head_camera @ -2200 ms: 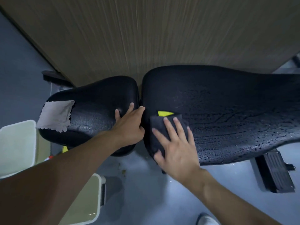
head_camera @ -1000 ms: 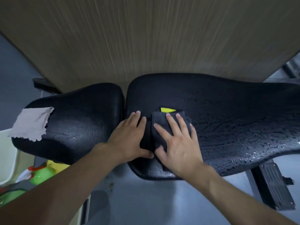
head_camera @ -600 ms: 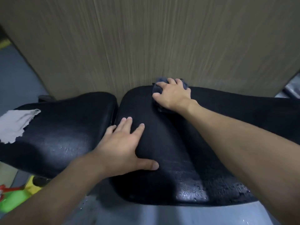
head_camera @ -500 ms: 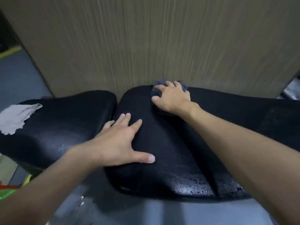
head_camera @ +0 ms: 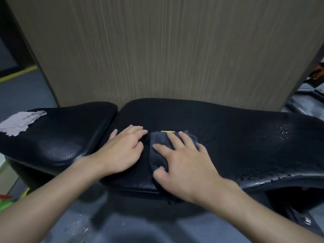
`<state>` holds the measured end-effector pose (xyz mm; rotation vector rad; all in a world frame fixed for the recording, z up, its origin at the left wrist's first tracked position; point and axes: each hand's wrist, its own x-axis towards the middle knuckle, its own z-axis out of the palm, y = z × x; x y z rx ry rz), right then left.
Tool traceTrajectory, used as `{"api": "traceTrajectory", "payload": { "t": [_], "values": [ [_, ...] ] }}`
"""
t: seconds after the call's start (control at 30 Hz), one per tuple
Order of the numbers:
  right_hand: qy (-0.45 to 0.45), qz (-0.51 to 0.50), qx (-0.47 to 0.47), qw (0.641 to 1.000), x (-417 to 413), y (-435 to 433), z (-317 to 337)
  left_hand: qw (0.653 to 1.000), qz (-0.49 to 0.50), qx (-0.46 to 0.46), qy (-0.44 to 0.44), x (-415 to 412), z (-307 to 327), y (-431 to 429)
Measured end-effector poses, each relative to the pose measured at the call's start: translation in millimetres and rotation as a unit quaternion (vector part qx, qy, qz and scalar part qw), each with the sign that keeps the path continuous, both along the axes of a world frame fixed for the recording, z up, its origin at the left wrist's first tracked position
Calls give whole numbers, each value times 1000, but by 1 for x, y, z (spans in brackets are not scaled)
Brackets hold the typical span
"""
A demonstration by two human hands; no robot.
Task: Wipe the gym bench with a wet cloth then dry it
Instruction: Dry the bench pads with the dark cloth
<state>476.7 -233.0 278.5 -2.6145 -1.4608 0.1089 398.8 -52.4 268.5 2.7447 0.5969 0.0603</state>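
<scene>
The black padded gym bench [head_camera: 236,137] runs across the view in two pads, with a gap left of centre. Water drops glisten on its right part. My right hand [head_camera: 182,163] lies flat on a folded dark grey cloth [head_camera: 157,155] with a yellow tag, pressing it onto the long pad near the front edge. My left hand [head_camera: 122,151] rests flat on the same pad just left of the cloth, fingers spread and empty. A light grey cloth [head_camera: 21,122] lies on the far left end of the short pad [head_camera: 61,134].
A wood-grain wall panel [head_camera: 166,50] stands directly behind the bench. The grey floor [head_camera: 122,225] in front shows water drops. Green and yellow items [head_camera: 7,202] peek in at the lower left. Bench frame parts [head_camera: 301,218] sit low on the right.
My right hand has pulled the dark cloth from the far edge of the long pad back to the near side. My left hand stayed flat on the pad beside it.
</scene>
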Motion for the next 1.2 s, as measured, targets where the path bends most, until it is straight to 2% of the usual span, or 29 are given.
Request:
{"api": "traceTrajectory", "payload": {
  "t": [0.33,0.5,0.7,1.03,1.2],
  "values": [
    [23,-70,8,997,138,103,2,995,6,45,93,18,4,-20],
    [35,-129,9,991,181,130,5,995,15,35,93,22,2,-18],
    [17,-81,3,997,152,98,-2,996,22,1,84,23,8,-19],
    [-12,25,19,999,31,-30,-4,994,46,-27,91,24,12,-23],
    [4,27,15,1000,51,-18,-4,991,17,12,132,32,20,-30]
  ]
}}
